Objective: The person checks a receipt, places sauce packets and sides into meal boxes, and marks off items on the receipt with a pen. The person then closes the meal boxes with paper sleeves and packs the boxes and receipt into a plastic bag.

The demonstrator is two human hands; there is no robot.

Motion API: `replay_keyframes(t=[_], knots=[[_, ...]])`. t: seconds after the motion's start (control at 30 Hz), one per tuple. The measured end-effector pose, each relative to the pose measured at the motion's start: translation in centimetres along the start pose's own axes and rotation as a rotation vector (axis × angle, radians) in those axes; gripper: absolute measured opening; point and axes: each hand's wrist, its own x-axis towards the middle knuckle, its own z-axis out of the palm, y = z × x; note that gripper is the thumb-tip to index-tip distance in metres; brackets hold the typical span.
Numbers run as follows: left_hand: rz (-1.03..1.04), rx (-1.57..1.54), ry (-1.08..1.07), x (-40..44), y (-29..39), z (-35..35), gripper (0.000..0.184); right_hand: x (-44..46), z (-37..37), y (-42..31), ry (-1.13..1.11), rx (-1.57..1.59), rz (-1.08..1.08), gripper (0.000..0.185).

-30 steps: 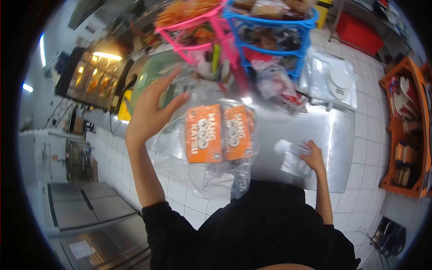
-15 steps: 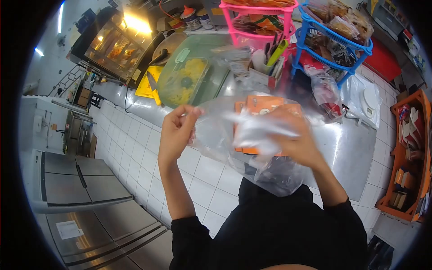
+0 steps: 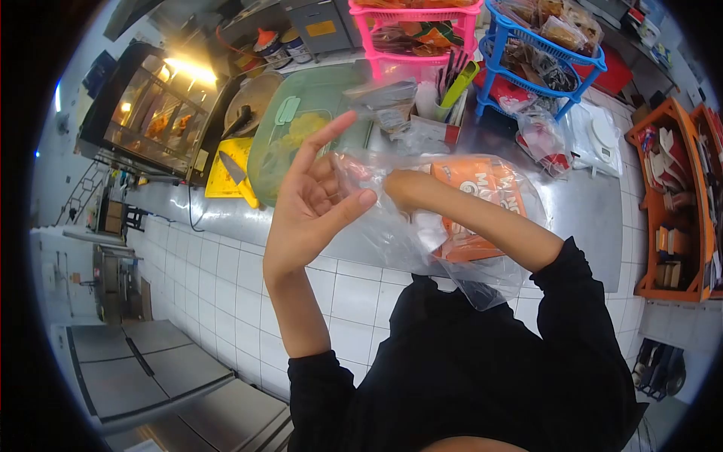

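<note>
A clear plastic bag holds an orange printed box with white lettering, and a white item shows beside the box. My left hand is at the bag's left edge, thumb and forefinger stretched apart, the other fingers curled against the plastic. Across the box reaches my right forearm. My right hand is closed on the gathered plastic close to the left hand; its fingertips are mostly hidden.
On the steel counter stand a green lidded tub, a yellow board with a knife, and a cutlery holder. Pink and blue basket racks rise behind. A lit food warmer is at left.
My right hand has moved left across the box to the bag's gathered edge, beside my left hand. The left forefinger and thumb have spread apart. A blurred white item now lies by the box.
</note>
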Motion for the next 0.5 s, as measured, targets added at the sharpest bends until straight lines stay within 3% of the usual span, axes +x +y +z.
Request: replay_keyframes(t=[0.17,0.3,0.37,0.43,0.5], knots=[[-0.044,-0.075,-0.037,-0.4,-0.6,-0.9,0.078,0.7,0.3,-0.2,-0.111,0.087,-0.074,0.041],[-0.054,-0.022,-0.043,-1.0,-0.1,0.4,0.080,0.9,2.5,-2.6,0.038,0.254,0.084,0.048],[-0.060,-0.006,-0.036,-1.5,0.0,0.7,0.078,-2.6,1.8,-3.2,0.175,0.297,0.047,0.049],[-0.069,-0.024,-0.028,-2.1,0.0,1.2,0.074,-12.2,-2.9,-4.4,0.366,0.310,-0.108,0.049],[-0.066,-0.053,-0.115,-2.6,-0.3,2.0,0.067,-16.0,-2.6,-3.7,0.480,0.333,-0.351,0.048]])
